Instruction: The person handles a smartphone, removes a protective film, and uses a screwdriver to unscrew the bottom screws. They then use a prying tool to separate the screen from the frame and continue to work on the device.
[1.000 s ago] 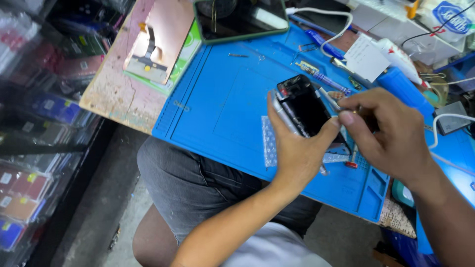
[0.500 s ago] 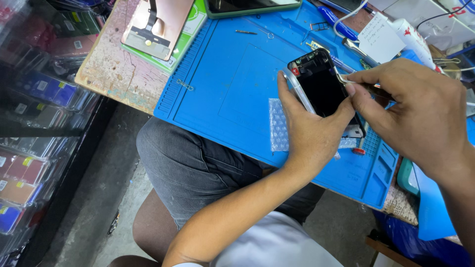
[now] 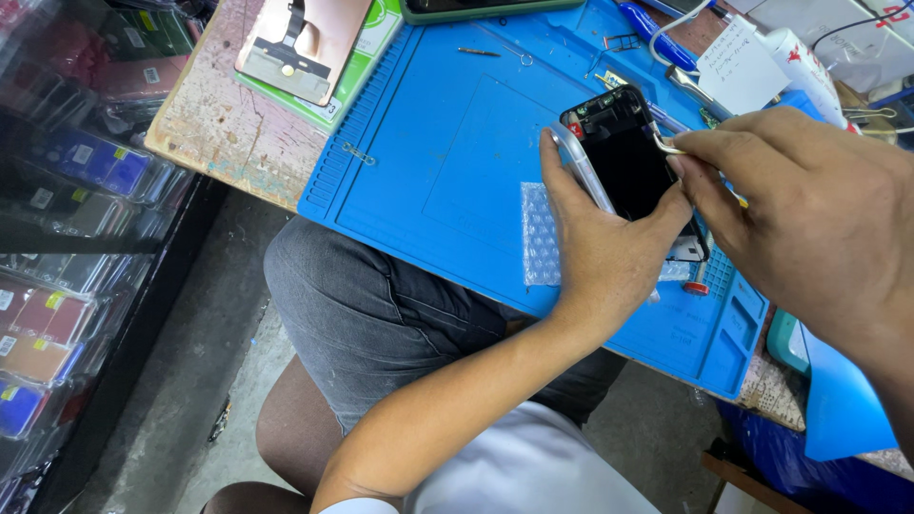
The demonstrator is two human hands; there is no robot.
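My left hand (image 3: 609,257) gripped the opened phone (image 3: 624,152) from below, thumb pressed along its pale left edge, the other fingers wrapped behind where I could not see them. The phone stood tilted above the blue work mat (image 3: 457,143), its dark inside facing me, small parts showing at its top end but too fine to make out. My right hand (image 3: 809,219) came in from the right, fingertips pinched narrowly on a thin metal tool (image 3: 664,145) whose tip touched the phone's upper right edge; most of the tool was hidden under my fingers. A patch of bubble wrap (image 3: 541,238) lay on the mat just beside my left wrist, partly covered by it. Farther off, a flat screen part (image 3: 300,43) rested on a green box at the worn table's corner, cut off by the top of the view. A white note (image 3: 738,67) lay near the mat's far right.
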